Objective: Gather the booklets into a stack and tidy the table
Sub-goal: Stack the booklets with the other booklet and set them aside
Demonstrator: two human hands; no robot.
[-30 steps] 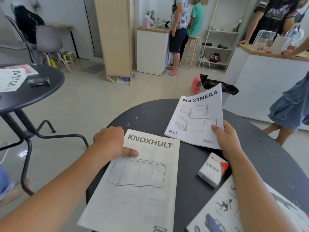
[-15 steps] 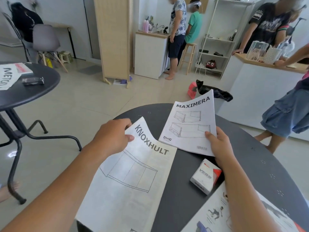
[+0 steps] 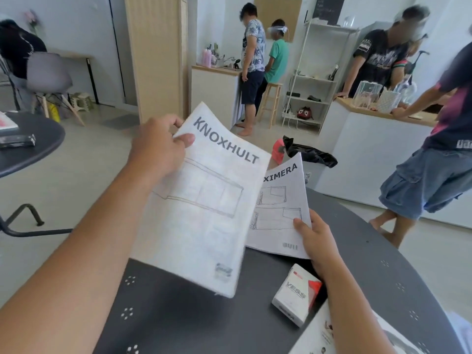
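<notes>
Booklets are both held above the dark round table. The KNOXHULT booklet is lifted clear of the tabletop and tilted, its right edge overlapping the left part of the MAXIMERA booklet. The left hand pinches its top left corner, thumb on the cover and fingers curled behind. The right hand grips the MAXIMERA booklet at its lower right edge, thumb on the front, the other fingers hidden behind the paper. Just beside the right wrist, a white and red box marked VESS lies on the table. A glossy magazine lies at the near right edge, partly under the right forearm.
</notes>
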